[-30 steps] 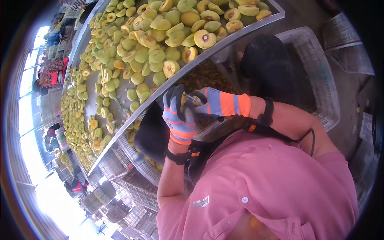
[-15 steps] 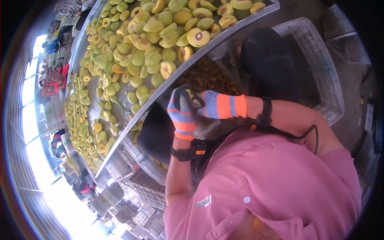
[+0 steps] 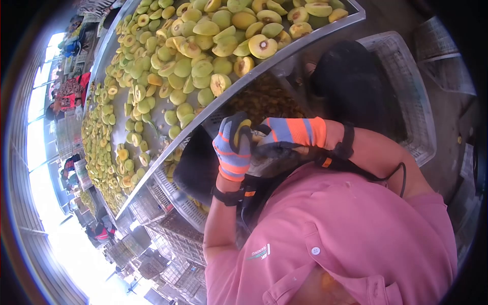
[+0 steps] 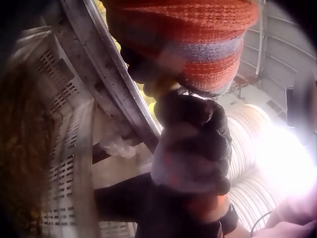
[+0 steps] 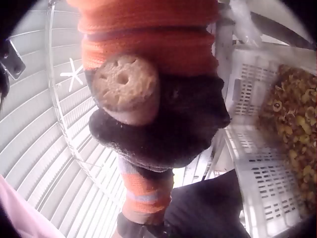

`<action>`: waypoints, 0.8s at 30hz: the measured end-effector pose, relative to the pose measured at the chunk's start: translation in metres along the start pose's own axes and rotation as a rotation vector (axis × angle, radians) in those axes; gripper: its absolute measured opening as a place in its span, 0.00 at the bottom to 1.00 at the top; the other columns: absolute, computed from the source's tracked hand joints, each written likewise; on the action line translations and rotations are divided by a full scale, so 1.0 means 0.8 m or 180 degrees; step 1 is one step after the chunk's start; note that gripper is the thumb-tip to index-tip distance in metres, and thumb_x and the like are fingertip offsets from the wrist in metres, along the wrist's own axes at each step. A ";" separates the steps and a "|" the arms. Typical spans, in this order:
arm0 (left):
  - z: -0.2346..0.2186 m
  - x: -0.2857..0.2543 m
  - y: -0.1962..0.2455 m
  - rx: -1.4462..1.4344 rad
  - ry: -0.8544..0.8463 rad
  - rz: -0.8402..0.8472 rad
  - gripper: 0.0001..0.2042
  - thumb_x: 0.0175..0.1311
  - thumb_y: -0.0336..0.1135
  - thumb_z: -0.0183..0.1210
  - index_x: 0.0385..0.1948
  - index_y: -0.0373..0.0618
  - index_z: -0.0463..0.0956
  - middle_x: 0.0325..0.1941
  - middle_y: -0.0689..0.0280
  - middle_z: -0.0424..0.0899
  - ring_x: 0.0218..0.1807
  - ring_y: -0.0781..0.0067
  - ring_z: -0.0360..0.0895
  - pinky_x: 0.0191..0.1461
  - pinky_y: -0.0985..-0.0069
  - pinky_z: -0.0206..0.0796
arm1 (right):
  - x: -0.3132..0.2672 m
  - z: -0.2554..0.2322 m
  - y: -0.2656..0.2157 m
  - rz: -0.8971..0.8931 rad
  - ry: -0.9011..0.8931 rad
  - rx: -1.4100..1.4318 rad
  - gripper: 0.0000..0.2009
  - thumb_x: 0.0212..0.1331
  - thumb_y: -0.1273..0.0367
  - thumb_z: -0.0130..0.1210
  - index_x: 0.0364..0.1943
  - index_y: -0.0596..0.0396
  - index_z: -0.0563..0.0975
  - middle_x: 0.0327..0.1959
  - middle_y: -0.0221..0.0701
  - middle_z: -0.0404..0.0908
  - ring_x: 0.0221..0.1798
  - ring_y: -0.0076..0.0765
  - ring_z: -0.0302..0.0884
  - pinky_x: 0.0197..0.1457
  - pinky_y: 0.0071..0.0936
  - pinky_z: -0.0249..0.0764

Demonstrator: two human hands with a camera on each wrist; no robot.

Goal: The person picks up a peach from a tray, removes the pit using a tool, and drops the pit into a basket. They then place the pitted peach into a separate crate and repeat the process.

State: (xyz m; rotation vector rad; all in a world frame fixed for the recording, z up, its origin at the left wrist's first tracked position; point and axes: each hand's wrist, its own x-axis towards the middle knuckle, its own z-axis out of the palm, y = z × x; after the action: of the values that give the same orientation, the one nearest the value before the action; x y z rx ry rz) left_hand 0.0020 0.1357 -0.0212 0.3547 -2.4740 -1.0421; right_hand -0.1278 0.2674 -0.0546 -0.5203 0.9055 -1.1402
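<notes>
Both hands wear orange and grey-blue knit gloves with dark palms, and they meet just below the table's edge. Within the curled fingers of my left hand point(image 3: 231, 145) is a piece of yellow stone fruit point(image 3: 246, 124), mostly covered by the glove. My right hand point(image 3: 287, 133) grips a tool by its round wooden handle point(image 5: 126, 89), whose worn butt end faces the right wrist camera. The tool's working end is hidden between the hands, close against the fruit. In the left wrist view the right glove point(image 4: 190, 158) sits right up against the left one.
A metal-rimmed table point(image 3: 175, 145) bears a heap of halved green-yellow stone fruit point(image 3: 203, 68). Below it stands a white slotted crate point(image 5: 277, 183) of brown and yellow scraps point(image 5: 294, 134). Another pale crate point(image 3: 424, 117) stands beside the person's knee. Stacked crates point(image 3: 175, 234) and other people are farther off.
The right hand has turned at the wrist, and the handle end now shows beneath it. More of the yellow fruit shows in the left hand than half a second ago. Both hands stay together.
</notes>
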 end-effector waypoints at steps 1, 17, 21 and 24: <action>0.001 0.000 -0.004 -0.0125 0.0009 -0.0128 0.12 0.60 0.19 0.49 0.44 0.34 0.77 0.41 0.56 0.82 0.42 0.64 0.81 0.48 0.74 0.72 | 0.002 0.000 0.000 -0.0048 0.0049 -0.0306 0.21 0.52 0.60 0.66 0.40 0.67 0.78 0.27 0.35 0.81 0.30 0.26 0.78 0.33 0.27 0.73; -0.025 0.015 0.014 -0.0094 -0.0649 0.0100 0.11 0.54 0.21 0.54 0.40 0.36 0.78 0.34 0.54 0.82 0.34 0.51 0.82 0.39 0.70 0.74 | -0.012 0.000 -0.023 -0.0128 -0.0621 -0.0363 0.09 0.59 0.65 0.59 0.33 0.57 0.81 0.24 0.24 0.79 0.26 0.18 0.73 0.29 0.21 0.68; -0.042 0.011 0.031 -0.0015 -0.0554 0.0547 0.12 0.50 0.19 0.55 0.39 0.34 0.78 0.36 0.54 0.82 0.33 0.54 0.83 0.38 0.71 0.74 | -0.004 -0.003 -0.017 -0.0040 -0.1147 -0.0046 0.06 0.61 0.68 0.59 0.34 0.56 0.82 0.27 0.20 0.79 0.28 0.14 0.71 0.30 0.18 0.66; -0.031 0.000 0.021 -0.0051 -0.0130 0.0189 0.11 0.54 0.21 0.54 0.40 0.34 0.77 0.36 0.54 0.82 0.33 0.55 0.83 0.39 0.71 0.74 | 0.014 0.004 0.007 -0.0529 -0.0805 -0.0320 0.06 0.61 0.68 0.60 0.35 0.56 0.82 0.27 0.20 0.79 0.29 0.13 0.71 0.30 0.18 0.67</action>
State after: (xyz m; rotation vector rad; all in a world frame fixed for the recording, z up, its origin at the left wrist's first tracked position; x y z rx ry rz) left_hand 0.0128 0.1323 0.0067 0.2560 -2.4949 -1.0541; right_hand -0.1205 0.2585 -0.0608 -0.8151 0.7116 -1.1512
